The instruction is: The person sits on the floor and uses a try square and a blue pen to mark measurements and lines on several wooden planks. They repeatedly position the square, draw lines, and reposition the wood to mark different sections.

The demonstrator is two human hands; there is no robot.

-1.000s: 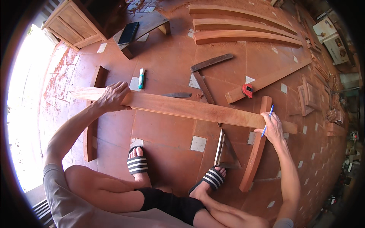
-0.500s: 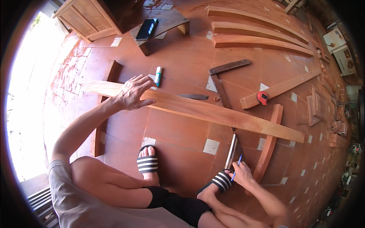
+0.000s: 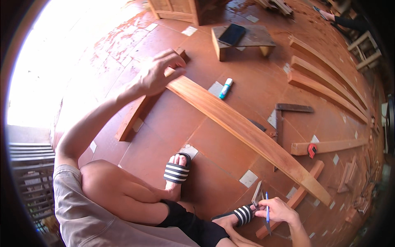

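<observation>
A long reddish wooden plank (image 3: 230, 119) lies slantwise before me, its near right end across a wooden bar (image 3: 294, 199). Over its far left end is my left hand (image 3: 160, 74), thumb and curved fingers apart; whether it touches the wood is unclear. At lower right, my right hand (image 3: 277, 210) is closed around a blue pen (image 3: 267, 208) and a flat metal-edged tool (image 3: 257, 192), whose full shape is hidden by the fingers. Another wooden bar (image 3: 133, 117) lies beneath the left forearm. A white and teal tube (image 3: 226, 88) stands out beyond the plank.
Beyond the plank lie a dark L-shaped square (image 3: 294, 108), a red tape measure (image 3: 312, 150) on a board (image 3: 337, 146) and several curved wooden pieces (image 3: 325, 86). A phone (image 3: 232, 34) rests on a low stool (image 3: 257, 36). Another person's leg (image 3: 349, 22) shows at far right.
The view has turned left. My left hand has moved along the plank toward its far left end. The right hand has tilted the flat tool and still holds it with the pen.
</observation>
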